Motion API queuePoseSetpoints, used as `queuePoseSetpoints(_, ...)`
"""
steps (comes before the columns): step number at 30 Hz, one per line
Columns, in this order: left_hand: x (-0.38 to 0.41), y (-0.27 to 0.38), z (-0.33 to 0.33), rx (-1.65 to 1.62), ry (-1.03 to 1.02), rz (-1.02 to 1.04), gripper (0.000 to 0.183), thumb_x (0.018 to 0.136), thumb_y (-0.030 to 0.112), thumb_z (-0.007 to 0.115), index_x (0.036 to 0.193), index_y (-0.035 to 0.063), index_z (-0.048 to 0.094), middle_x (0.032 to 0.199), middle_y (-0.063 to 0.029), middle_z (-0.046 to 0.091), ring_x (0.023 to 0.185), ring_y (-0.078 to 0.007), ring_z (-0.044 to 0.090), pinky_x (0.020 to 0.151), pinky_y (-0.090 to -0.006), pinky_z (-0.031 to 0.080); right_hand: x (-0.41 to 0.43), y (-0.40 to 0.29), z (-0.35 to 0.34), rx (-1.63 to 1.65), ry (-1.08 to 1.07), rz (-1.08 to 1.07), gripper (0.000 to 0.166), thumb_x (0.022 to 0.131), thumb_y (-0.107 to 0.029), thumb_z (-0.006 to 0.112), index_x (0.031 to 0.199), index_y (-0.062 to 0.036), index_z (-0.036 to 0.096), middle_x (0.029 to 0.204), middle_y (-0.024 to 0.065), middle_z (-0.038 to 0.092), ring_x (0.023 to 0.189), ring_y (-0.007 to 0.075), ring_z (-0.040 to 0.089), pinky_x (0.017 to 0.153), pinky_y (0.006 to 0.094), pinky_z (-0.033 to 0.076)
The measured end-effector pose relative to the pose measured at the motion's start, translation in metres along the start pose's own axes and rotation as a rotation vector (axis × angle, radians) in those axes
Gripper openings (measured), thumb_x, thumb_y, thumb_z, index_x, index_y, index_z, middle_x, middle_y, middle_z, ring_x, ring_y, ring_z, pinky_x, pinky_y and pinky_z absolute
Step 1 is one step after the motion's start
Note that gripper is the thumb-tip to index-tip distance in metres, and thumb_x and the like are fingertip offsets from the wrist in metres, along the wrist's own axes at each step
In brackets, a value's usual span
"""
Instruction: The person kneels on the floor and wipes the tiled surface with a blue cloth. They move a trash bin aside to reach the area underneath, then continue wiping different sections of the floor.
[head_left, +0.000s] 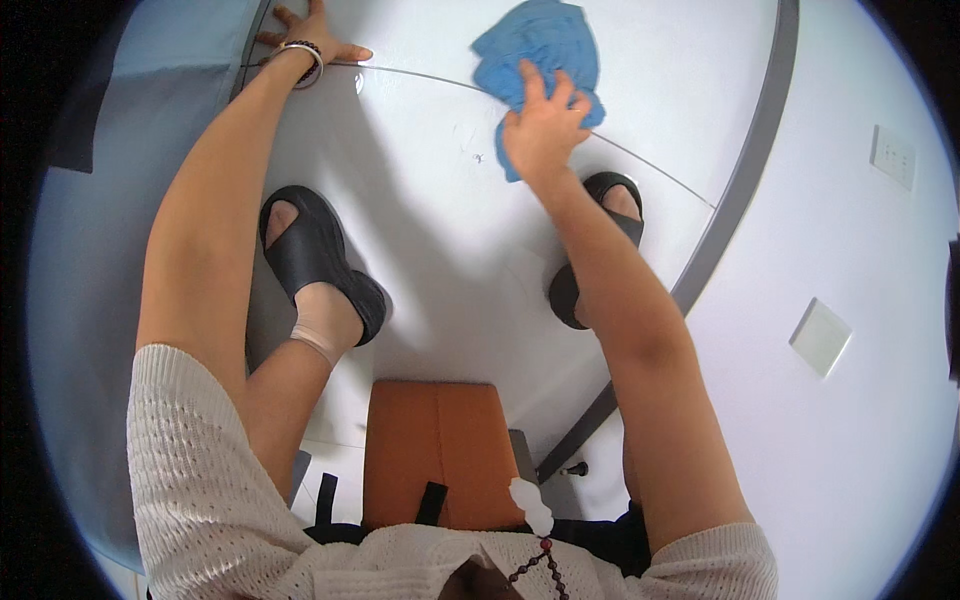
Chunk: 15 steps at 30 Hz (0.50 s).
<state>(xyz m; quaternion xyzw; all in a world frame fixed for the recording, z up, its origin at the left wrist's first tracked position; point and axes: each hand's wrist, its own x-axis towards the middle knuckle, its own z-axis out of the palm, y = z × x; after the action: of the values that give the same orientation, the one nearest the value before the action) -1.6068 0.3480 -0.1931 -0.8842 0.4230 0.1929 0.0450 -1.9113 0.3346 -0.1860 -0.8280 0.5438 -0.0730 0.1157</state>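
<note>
My right hand presses on a crumpled blue cloth that lies on the white tiled floor; its fingers are bent into the cloth. At the upper left, my left hand rests on the floor with its fingers spread, holding nothing. A light bangle and a dark beaded bracelet circle that wrist. Small marks show on the tile to the left of the right hand, below the cloth.
My feet in black slides stand apart on the floor. An orange padded stool is near my body. On the right are a grey baseboard and a wall with a socket and a white plate. Bluish furniture borders the left.
</note>
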Motion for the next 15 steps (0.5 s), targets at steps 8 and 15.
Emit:
queuePoseSetpoints(8,-0.042,-0.005,0.045,-0.128,0.046,0.146,0.098,0.076,0.046,0.069,0.143,-0.0043,0.019,0.147,-0.0330,0.012,0.137,-0.0462,0.014,0.113,-0.0461,0.015,-0.116,-0.042,0.005,0.022,-0.181,-0.223,0.064,0.071,-0.010,0.066,0.128,-0.0314,0.048,0.133,0.0132,0.037,0.117,0.0400,0.035,0.084,0.0621,0.036)
queuePoseSetpoints(15,-0.170,0.077,0.036,-0.252,0.076,0.317,0.090,0.079,0.059,0.059,0.144,0.0056,0.027,0.149,-0.0322,0.003,0.137,-0.0490,0.011,0.104,-0.0545,0.032,-0.174,-0.035,-0.008,0.008,-0.359,-0.169,0.071,0.070,-0.015,0.071,0.133,-0.0337,0.043,0.137,0.0114,0.034,0.121,0.0374,0.033,0.086,0.0637,0.035)
